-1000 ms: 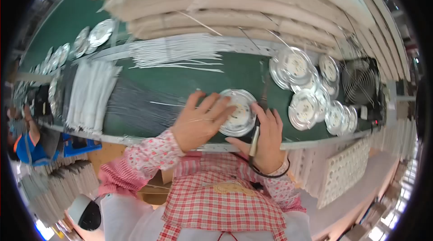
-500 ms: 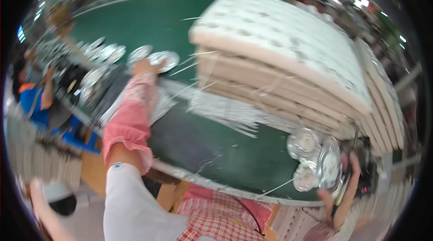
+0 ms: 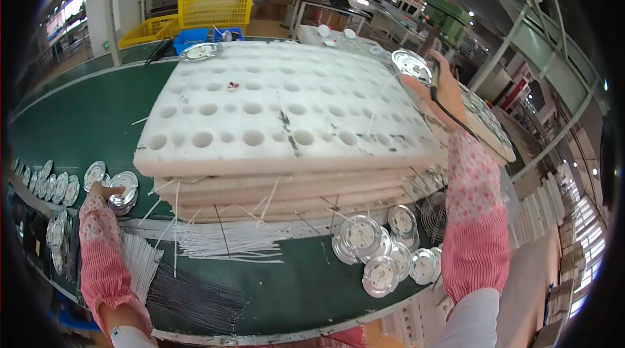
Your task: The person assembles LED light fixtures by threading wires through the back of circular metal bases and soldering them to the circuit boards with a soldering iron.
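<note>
At the left, my left hand [image 3: 103,190] is at a stack of round silver metal discs [image 3: 125,195], its thumb over the top one. Another silver disc [image 3: 94,171] touches its fingers; where they end is partly hidden. My right hand [image 3: 446,91] is raised over the back right corner of the white foam block [image 3: 293,153]. Between its thumb and fingers is a silver disc with a pale centre [image 3: 411,66]. A black cable [image 3: 449,113] runs from the same hand along the wrist; what it joins is mostly hidden.
Foam sheets with rows of holes are piled on the green bench [image 3: 71,110]. White strips [image 3: 228,241] and dark wires [image 3: 195,299] lie in front. Several discs [image 3: 380,276] sit front right. Yellow crates [image 3: 215,6] and a blue bin [image 3: 190,40] stand behind.
The view has swung right and levelled, so the foam pile now sits in the middle. My left hand stays by the same discs. My right hand is now raised with a disc.
</note>
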The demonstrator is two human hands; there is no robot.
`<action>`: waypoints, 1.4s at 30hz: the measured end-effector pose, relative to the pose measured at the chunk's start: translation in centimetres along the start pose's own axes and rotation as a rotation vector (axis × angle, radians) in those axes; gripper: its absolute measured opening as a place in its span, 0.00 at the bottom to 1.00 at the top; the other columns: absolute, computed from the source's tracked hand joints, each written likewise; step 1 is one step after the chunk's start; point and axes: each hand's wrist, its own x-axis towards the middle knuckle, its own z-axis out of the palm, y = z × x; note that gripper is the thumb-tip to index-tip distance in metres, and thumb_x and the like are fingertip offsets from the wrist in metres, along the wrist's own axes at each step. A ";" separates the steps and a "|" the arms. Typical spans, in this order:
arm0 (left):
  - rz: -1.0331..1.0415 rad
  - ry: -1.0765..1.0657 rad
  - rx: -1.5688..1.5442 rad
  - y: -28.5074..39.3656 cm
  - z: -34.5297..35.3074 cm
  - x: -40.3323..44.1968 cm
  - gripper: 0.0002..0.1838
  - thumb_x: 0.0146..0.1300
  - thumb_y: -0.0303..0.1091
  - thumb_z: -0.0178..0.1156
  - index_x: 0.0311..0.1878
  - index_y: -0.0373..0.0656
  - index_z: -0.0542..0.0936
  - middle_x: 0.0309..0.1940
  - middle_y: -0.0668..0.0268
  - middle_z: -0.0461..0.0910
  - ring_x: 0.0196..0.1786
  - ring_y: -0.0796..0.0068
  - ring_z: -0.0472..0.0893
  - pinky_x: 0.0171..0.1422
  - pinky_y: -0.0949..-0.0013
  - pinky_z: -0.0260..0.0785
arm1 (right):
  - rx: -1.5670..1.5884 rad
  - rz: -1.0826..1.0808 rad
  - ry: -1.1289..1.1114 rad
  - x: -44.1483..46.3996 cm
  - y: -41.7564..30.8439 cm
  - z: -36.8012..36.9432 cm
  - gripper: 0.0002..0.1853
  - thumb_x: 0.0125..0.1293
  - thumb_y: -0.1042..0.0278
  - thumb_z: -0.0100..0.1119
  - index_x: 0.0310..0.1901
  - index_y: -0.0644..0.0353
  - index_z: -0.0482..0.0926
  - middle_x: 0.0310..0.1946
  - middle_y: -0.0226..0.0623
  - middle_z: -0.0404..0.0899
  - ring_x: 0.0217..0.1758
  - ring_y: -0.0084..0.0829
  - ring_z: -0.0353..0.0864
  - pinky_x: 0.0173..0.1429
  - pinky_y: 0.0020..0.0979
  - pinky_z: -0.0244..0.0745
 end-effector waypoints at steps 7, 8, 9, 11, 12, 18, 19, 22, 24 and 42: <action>0.045 0.030 -0.055 1.2 -0.8 -3.1 0.52 0.44 0.57 0.80 0.64 0.27 0.74 0.61 0.45 0.79 0.63 0.55 0.80 0.65 0.59 0.74 | -0.050 -0.180 -0.060 7.7 9.1 13.8 0.48 0.64 0.36 0.65 0.71 0.69 0.64 0.69 0.58 0.69 0.72 0.52 0.70 0.74 0.42 0.65; 0.051 0.031 -0.076 1.3 -1.2 -3.2 0.50 0.45 0.57 0.80 0.64 0.28 0.75 0.60 0.46 0.80 0.63 0.55 0.80 0.65 0.60 0.74 | -0.095 -0.161 -0.128 8.2 9.9 14.4 0.46 0.65 0.40 0.66 0.72 0.69 0.63 0.70 0.57 0.67 0.75 0.49 0.65 0.77 0.40 0.61; 0.045 0.033 -0.121 0.8 -1.9 -3.2 0.48 0.46 0.58 0.79 0.63 0.30 0.76 0.60 0.47 0.80 0.63 0.56 0.80 0.66 0.61 0.73 | -0.095 -0.167 -0.174 8.5 10.2 14.0 0.44 0.67 0.45 0.66 0.73 0.68 0.62 0.72 0.56 0.66 0.77 0.47 0.62 0.78 0.39 0.58; 0.058 -0.007 -0.303 -0.3 -4.6 -3.4 0.45 0.49 0.59 0.77 0.62 0.33 0.79 0.59 0.49 0.81 0.63 0.57 0.80 0.66 0.62 0.73 | -0.110 -0.332 -0.093 8.6 13.4 13.2 0.35 0.74 0.56 0.59 0.75 0.65 0.60 0.71 0.54 0.66 0.77 0.42 0.64 0.78 0.37 0.57; 0.079 -0.046 -0.426 -1.3 -5.9 -3.0 0.44 0.50 0.59 0.76 0.62 0.35 0.80 0.59 0.50 0.82 0.63 0.57 0.81 0.67 0.63 0.72 | 0.026 -0.204 -0.198 7.5 10.1 10.4 0.34 0.76 0.58 0.57 0.77 0.62 0.57 0.71 0.50 0.67 0.75 0.38 0.65 0.77 0.34 0.58; -0.105 0.120 -0.532 -0.7 -6.1 -3.8 0.49 0.43 0.54 0.82 0.62 0.28 0.77 0.57 0.49 0.82 0.60 0.56 0.83 0.61 0.60 0.77 | -0.203 -0.346 -0.130 8.4 20.2 0.5 0.36 0.71 0.68 0.62 0.77 0.57 0.59 0.74 0.49 0.64 0.77 0.45 0.63 0.79 0.39 0.57; -0.075 0.083 -0.485 -0.3 -6.1 -3.8 0.49 0.42 0.55 0.82 0.62 0.28 0.77 0.58 0.48 0.82 0.60 0.56 0.82 0.61 0.60 0.77 | -0.156 -0.330 -0.151 9.0 24.1 -1.4 0.37 0.70 0.69 0.63 0.77 0.55 0.59 0.75 0.50 0.63 0.77 0.47 0.62 0.79 0.40 0.57; -0.095 0.061 -0.477 -0.2 -4.3 -1.6 0.49 0.42 0.56 0.82 0.62 0.29 0.78 0.58 0.49 0.82 0.60 0.56 0.82 0.63 0.62 0.76 | -0.520 -0.294 -0.098 2.0 8.3 -9.2 0.35 0.69 0.70 0.64 0.75 0.62 0.61 0.67 0.59 0.71 0.67 0.52 0.74 0.68 0.45 0.70; -0.137 0.218 -0.227 -0.5 -3.4 0.1 0.47 0.42 0.57 0.80 0.61 0.32 0.79 0.57 0.51 0.83 0.61 0.55 0.82 0.64 0.62 0.75 | -0.552 -0.213 -0.128 -1.4 3.0 -13.3 0.32 0.71 0.71 0.62 0.73 0.64 0.63 0.69 0.58 0.68 0.71 0.50 0.71 0.72 0.45 0.68; 1.365 0.363 -0.227 10.0 3.0 -48.5 0.23 0.64 0.45 0.69 0.54 0.35 0.82 0.48 0.49 0.85 0.53 0.49 0.84 0.57 0.50 0.77 | -0.242 0.424 -0.107 -36.9 -1.1 -24.1 0.20 0.69 0.82 0.52 0.62 0.61 0.78 0.57 0.40 0.80 0.58 0.33 0.79 0.64 0.29 0.71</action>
